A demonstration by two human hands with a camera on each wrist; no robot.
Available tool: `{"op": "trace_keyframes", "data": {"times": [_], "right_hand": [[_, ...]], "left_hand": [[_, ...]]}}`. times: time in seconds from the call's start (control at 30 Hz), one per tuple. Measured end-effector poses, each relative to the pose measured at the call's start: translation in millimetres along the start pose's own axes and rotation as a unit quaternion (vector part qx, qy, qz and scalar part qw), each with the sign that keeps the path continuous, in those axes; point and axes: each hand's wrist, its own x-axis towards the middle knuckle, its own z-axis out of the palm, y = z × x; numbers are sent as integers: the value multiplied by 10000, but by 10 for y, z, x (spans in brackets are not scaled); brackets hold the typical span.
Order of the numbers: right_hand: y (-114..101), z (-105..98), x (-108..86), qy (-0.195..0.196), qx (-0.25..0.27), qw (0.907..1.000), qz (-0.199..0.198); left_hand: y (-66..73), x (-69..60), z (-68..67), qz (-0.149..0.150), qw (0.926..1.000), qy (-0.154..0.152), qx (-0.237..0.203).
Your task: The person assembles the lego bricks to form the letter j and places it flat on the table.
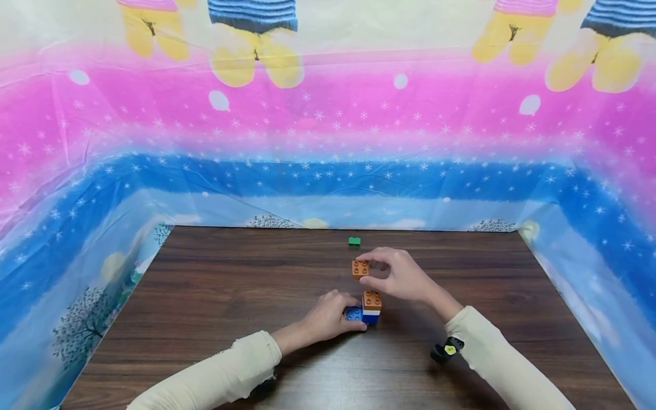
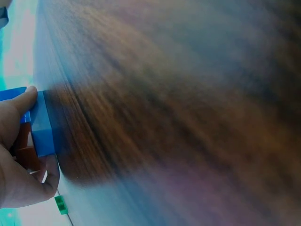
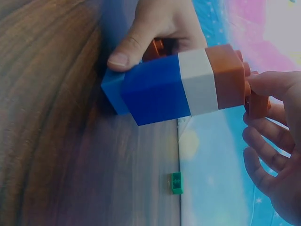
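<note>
My left hand (image 1: 330,316) grips the light blue brick (image 1: 353,314) at the foot of a stack, its thumb along the near side. Beside that brick rises the stack: a dark blue brick (image 3: 157,92), a white brick (image 3: 198,81) and an orange brick (image 1: 372,299) on top. Between thumb and fingers, my right hand (image 1: 402,276) pinches another orange brick (image 1: 360,268), held near the top of the stack. Another orange piece (image 3: 153,49) shows partly behind the stack by the left hand; how it is attached is hidden.
A small green brick (image 1: 355,242) lies near the far edge of the dark wooden table (image 1: 246,267). A patterned cloth (image 1: 328,176) hangs behind and around the table. A black wrist strap with a yellow mark (image 1: 450,349) sits at the right sleeve.
</note>
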Motion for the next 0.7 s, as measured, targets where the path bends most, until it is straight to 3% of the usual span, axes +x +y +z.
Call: {"op": "trace_keyframes", "data": {"times": [0.7], "right_hand": [[-158, -32, -358, 134, -76, 9999, -57]], "left_hand": [[6, -3, 8, 41, 10000, -5, -88]]}}
